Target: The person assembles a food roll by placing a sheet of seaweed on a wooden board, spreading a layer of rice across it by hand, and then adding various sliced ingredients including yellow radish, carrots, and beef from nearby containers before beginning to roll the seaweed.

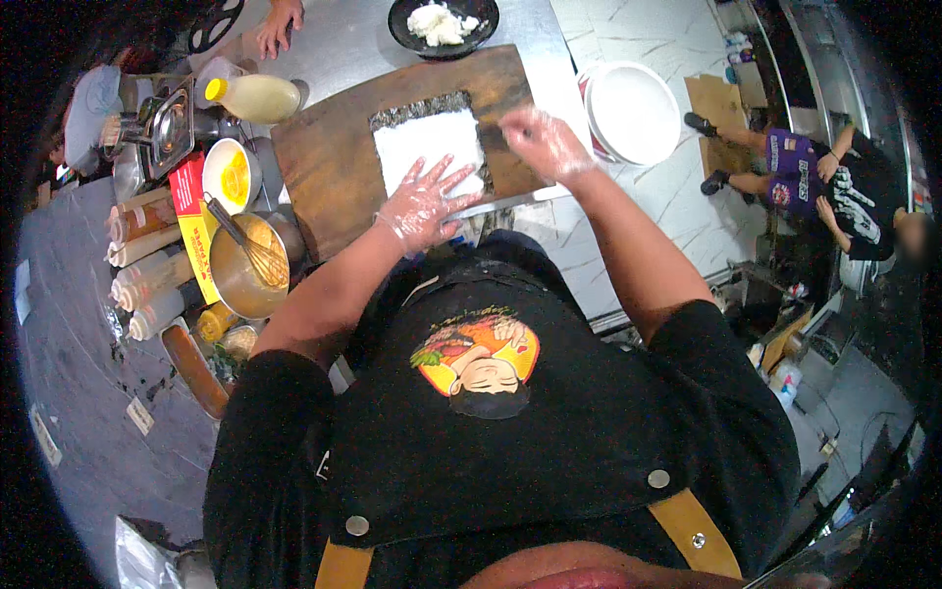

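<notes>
A dark seaweed sheet lies on the brown wooden board, mostly covered by a flat layer of white rice. A dark strip shows along its far edge. My left hand, in a clear plastic glove, rests with fingers spread on the near left part of the rice. Over the right part of the board is my right hand, also gloved. Its fingers are curled in, and anything inside them is hidden. Beyond the board, a black bowl holds a mound of white rice.
A white-handled knife lies at the board's near right edge. White round containers stand right; a yellow-capped bottle, a whisk in a bowl and several sauce bottles left. Another person's hand is at the far left; someone sits right.
</notes>
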The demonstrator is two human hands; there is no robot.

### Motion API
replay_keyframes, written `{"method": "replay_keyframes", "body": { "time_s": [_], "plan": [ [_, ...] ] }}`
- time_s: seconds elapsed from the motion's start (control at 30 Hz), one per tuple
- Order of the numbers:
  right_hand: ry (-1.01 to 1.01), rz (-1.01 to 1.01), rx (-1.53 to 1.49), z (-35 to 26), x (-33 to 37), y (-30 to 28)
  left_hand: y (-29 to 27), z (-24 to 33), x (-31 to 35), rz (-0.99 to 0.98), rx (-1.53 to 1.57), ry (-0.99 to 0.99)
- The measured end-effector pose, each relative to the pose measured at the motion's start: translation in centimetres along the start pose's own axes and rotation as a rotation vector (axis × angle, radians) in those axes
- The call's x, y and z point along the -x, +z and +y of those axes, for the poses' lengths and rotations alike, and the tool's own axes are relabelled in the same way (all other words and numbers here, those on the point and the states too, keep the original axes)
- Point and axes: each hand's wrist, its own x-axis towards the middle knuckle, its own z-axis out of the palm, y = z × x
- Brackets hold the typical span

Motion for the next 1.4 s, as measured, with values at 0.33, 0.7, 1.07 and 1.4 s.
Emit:
{"method": "replay_keyframes", "body": {
  "time_s": [0.33,0.7,1.07,1.4],
  "plan": [
    [-0.109,-0.142,1.029,-3.9,-25.1,-5.8,-0.2,3.6,2.2,0.287,0.295,-0.372],
    [-0.032,-0.340,0.876,-1.3,-29.3,-1.4,0.4,6.7,4.7,0.515,0.413,-0.655],
    [-0.143,-0.048,0.549,0.8,-26.9,-5.7,-0.2,4.2,3.4,0.562,0.419,-0.604],
    [-0.115,-0.369,0.163,0.3,1.2,4.0,-0.4,4.1,-0.5,0.458,0.371,-0.448]
  ]
}}
